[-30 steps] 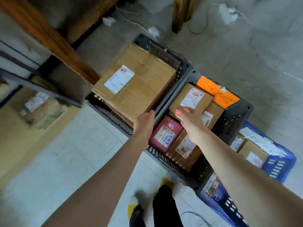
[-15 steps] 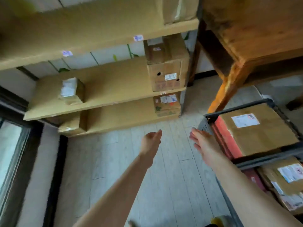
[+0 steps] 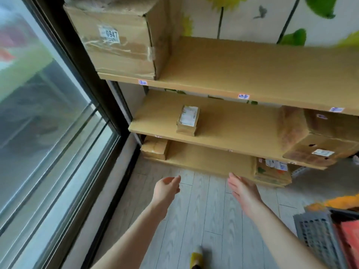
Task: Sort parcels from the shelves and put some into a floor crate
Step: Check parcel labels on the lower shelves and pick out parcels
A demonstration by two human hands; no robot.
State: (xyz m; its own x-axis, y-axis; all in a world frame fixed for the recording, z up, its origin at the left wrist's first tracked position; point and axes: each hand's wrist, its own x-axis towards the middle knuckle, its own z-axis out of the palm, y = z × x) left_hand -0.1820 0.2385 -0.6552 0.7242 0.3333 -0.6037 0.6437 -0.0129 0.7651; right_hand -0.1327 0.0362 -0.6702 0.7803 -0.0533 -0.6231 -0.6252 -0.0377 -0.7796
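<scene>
While the left hand [image 3: 167,189] and right hand [image 3: 242,193] hover, grips loose and empty, the small parcel [image 3: 188,120] lies on the middle shelf [image 3: 233,125] above them, long axis pointing away, nearer the left

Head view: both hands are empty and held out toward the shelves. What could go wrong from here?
1. The large box at the right of the middle shelf sits tilted and seems to overhang the edge; a bump from the right hand might tip it off.
2. The grey crate stands on the floor close at the right; a sideways step could catch it.
</scene>
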